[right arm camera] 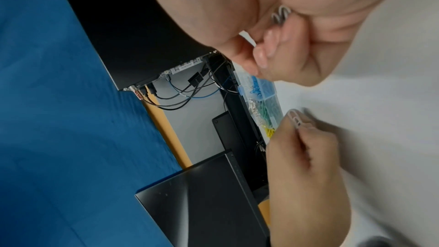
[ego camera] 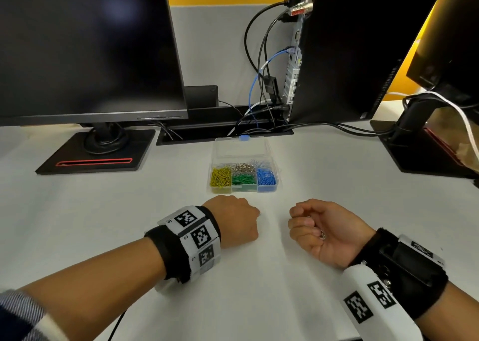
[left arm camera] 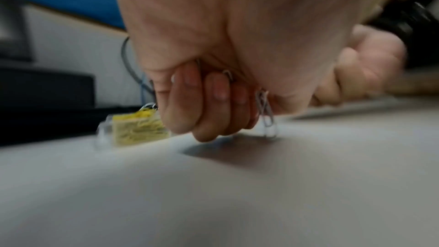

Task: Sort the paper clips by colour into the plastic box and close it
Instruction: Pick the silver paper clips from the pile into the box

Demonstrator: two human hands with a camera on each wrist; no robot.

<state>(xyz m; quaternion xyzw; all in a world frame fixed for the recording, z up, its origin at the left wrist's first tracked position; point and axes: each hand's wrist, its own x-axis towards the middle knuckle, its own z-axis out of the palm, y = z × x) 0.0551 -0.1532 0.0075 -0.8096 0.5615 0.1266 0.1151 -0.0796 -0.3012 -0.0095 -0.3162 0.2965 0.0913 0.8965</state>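
Both my hands rest curled on the white table (ego camera: pixel 103 211), just in front of the plastic box (ego camera: pixel 243 185). My left hand (ego camera: pixel 233 220) lies knuckles up, its fingers folded round a few silver paper clips (left arm camera: pixel 267 114); in the left wrist view two of them poke out below the fist and touch the table. My right hand (ego camera: pixel 325 230) lies palm up, fingers curled over another small bunch of silver clips (ego camera: pixel 322 235) at the palm. The two hands are near each other but apart. The box stands open, its clear lid (ego camera: pixel 239 147) tipped back toward the monitors. Its front row holds yellow clips (ego camera: pixel 220 177) on the left, green clips (ego camera: pixel 243 179) in the middle and blue clips (ego camera: pixel 266 177) on the right; silvery clips (ego camera: pixel 242 168) fill the row behind.
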